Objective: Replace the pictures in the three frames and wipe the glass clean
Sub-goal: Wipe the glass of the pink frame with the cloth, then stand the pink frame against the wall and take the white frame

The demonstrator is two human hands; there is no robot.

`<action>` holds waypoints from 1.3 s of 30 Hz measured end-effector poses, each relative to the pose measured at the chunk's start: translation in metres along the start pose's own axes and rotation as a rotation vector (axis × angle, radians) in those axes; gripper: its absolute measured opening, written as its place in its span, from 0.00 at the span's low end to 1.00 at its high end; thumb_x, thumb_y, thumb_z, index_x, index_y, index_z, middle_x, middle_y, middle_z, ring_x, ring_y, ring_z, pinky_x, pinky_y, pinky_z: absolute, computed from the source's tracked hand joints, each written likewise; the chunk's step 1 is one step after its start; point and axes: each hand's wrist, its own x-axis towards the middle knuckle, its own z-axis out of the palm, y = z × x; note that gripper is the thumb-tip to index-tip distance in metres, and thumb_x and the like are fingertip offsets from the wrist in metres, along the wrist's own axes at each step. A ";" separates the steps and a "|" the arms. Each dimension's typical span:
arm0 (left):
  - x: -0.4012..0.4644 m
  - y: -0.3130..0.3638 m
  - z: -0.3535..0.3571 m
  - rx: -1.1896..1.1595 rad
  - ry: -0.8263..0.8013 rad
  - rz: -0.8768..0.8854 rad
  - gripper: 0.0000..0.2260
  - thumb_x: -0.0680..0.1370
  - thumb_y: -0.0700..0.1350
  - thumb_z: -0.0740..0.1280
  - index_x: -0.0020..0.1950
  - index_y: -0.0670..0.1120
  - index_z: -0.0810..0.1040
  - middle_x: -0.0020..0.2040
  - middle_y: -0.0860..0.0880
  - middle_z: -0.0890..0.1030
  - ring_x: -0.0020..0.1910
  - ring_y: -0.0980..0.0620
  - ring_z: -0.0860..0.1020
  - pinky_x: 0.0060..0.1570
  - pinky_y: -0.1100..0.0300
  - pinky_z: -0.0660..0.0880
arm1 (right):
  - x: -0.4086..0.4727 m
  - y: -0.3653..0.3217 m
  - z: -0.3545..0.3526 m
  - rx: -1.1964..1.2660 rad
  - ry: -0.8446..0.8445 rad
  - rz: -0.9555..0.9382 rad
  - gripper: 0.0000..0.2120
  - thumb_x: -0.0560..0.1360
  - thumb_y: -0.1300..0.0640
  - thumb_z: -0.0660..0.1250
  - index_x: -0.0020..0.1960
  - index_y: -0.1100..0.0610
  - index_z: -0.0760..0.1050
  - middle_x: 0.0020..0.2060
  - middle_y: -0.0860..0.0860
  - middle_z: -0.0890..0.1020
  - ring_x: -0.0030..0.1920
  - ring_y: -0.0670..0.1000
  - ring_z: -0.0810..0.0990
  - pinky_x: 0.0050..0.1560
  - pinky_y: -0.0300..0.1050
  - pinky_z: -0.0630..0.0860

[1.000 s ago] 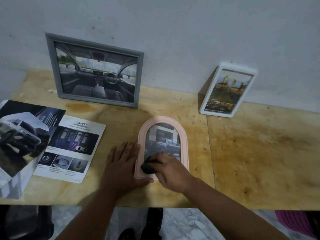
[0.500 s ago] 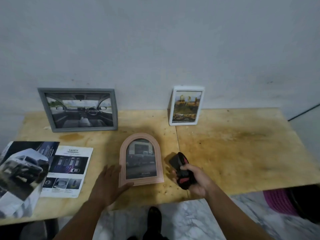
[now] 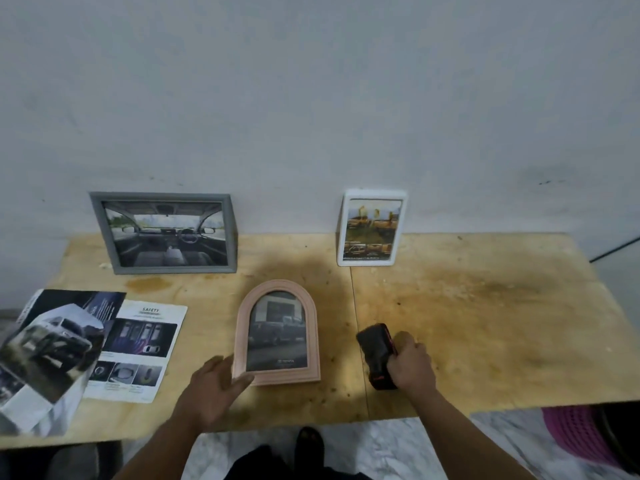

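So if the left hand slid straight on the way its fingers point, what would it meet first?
The left hand already touches the pink arched picture frame at its lower left corner; pushing on would likely shove that frame, though depth is unclear.

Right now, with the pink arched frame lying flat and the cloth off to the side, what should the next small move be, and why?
Probably stand the pink frame up against the wall, between the grey frame and the white frame. Those two already lean there upright, while this one lies flat. The left hand rests on its lower left corner, and the right hand holds the dark cloth away from the glass.
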 end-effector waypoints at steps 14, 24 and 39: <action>0.058 0.030 -0.020 -0.426 0.014 -0.060 0.18 0.83 0.58 0.63 0.51 0.47 0.85 0.45 0.49 0.85 0.42 0.54 0.81 0.37 0.63 0.74 | -0.020 -0.136 0.057 0.488 -0.451 -0.052 0.15 0.80 0.51 0.68 0.65 0.51 0.74 0.62 0.52 0.80 0.60 0.55 0.80 0.61 0.56 0.80; 0.080 0.049 -0.043 -0.672 0.135 0.042 0.25 0.79 0.67 0.61 0.47 0.48 0.86 0.41 0.48 0.86 0.43 0.53 0.85 0.46 0.52 0.82 | -0.022 -0.173 0.036 0.602 -0.268 -0.159 0.11 0.83 0.59 0.64 0.63 0.48 0.73 0.57 0.48 0.81 0.57 0.53 0.81 0.56 0.50 0.82; 0.147 0.114 -0.112 -0.704 0.245 0.371 0.27 0.78 0.75 0.55 0.66 0.59 0.75 0.58 0.52 0.80 0.58 0.52 0.79 0.62 0.42 0.77 | 0.035 -0.238 -0.023 0.865 -0.084 -0.251 0.28 0.81 0.67 0.66 0.79 0.54 0.64 0.65 0.49 0.77 0.54 0.44 0.79 0.45 0.34 0.80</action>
